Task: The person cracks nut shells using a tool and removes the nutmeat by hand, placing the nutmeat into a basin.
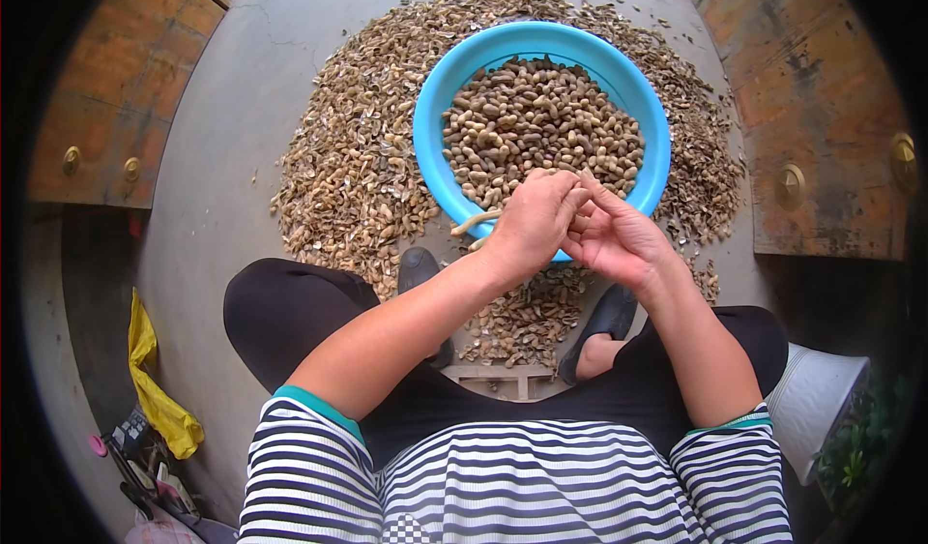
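My left hand [535,217] is closed around a pale, slim, stick-like tool [476,222]. One end pokes out to the left past the basin's rim, and a second pale tip shows just below it. Against its fingertips presses my right hand [621,237], palm partly turned up and fingers bent in a pinch. Whatever lies between the fingers is hidden. Both hands meet over the near part of a blue round basin [432,162], which holds a heap of unshelled peanuts [541,118].
Broken peanut shells [353,157] spread widely around the basin on the grey floor [222,157]. My dark shoes stand on either side of a shell pile [522,326]. Wooden panels [812,89] flank both sides. A yellow cloth [159,389] lies left, a white pot [817,404] stands right.
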### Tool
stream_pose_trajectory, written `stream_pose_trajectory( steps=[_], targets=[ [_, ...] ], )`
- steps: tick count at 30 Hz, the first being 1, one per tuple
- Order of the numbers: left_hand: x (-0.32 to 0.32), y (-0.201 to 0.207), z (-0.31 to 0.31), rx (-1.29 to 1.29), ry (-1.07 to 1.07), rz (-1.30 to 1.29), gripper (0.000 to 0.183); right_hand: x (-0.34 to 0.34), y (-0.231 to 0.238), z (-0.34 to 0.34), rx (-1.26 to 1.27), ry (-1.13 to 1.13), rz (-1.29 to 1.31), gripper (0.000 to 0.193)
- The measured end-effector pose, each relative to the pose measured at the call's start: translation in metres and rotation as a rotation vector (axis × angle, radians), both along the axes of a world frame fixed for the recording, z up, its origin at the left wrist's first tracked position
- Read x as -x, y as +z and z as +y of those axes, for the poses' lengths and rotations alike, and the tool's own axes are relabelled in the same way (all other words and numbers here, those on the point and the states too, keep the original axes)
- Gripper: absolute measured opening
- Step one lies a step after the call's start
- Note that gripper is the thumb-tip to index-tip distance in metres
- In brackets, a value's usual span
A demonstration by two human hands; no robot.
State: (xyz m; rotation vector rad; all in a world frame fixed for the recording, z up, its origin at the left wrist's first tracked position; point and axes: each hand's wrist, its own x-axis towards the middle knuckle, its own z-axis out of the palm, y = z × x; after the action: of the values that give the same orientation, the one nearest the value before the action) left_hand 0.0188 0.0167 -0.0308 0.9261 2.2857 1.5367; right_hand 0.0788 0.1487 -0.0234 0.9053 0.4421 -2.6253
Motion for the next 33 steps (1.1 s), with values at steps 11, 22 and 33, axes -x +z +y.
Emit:
stream_pose_trajectory(
  steps=[11, 22, 33],
  targets=[
    [-0.004, -0.002, -0.001, -0.023, 0.061, -0.181, 0.019, -0.004, -0.010, 0.002, 0.151, 0.053, 0.076, 0.033],
    [-0.005, 0.000, 0.002, -0.066, 0.102, -0.254, 0.018, -0.002, -0.002, -0.002, 0.055, 0.043, 0.031, 0.032],
    [0.009, 0.006, -0.003, 0.097, -0.102, -0.030, 0.022, 0.002, -0.006, 0.002, -0.095, -0.012, 0.017, 0.036]
  ],
)
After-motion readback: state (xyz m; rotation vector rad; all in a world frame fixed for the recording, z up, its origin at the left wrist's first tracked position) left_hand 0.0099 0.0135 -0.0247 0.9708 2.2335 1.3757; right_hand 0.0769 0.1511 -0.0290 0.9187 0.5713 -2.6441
